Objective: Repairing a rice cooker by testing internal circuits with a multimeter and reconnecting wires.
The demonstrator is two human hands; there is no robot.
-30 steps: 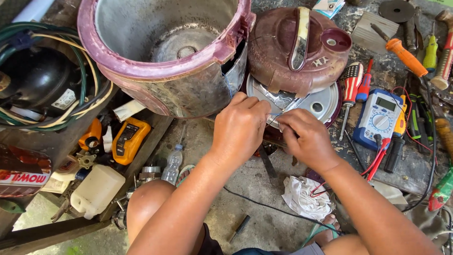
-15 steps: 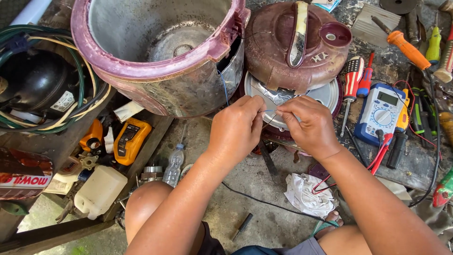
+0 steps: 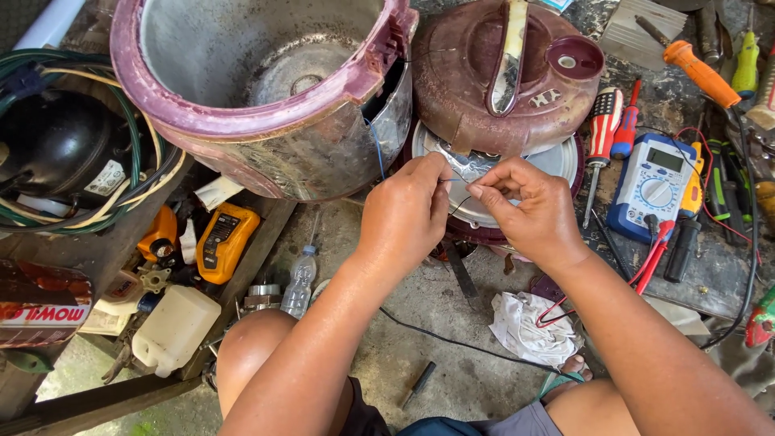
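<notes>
My left hand [image 3: 404, 214] and my right hand [image 3: 529, 206] meet over the floor, fingertips pinched on a thin dark wire [image 3: 456, 184] stretched between them. A blue wire [image 3: 378, 149] runs from the broken side of a worn maroon rice cooker body [image 3: 242, 121], which stands just above my left hand. The cooker's maroon lid [image 3: 504, 77] lies upside up behind my right hand, on a round metal plate [image 3: 565, 161].
A blue multimeter [image 3: 654, 186] with red and black leads lies right, beside screwdrivers [image 3: 601, 133] and an orange-handled tool [image 3: 698, 73]. A yellow meter [image 3: 224, 240], small bottle [image 3: 300, 278], white jug [image 3: 173, 327] and black compressor [image 3: 56, 145] sit left. A crumpled rag [image 3: 533, 327] lies near my knee.
Both hands have risen toward the lid and drawn slightly apart, so the thin wire now shows between the pinched fingertips.
</notes>
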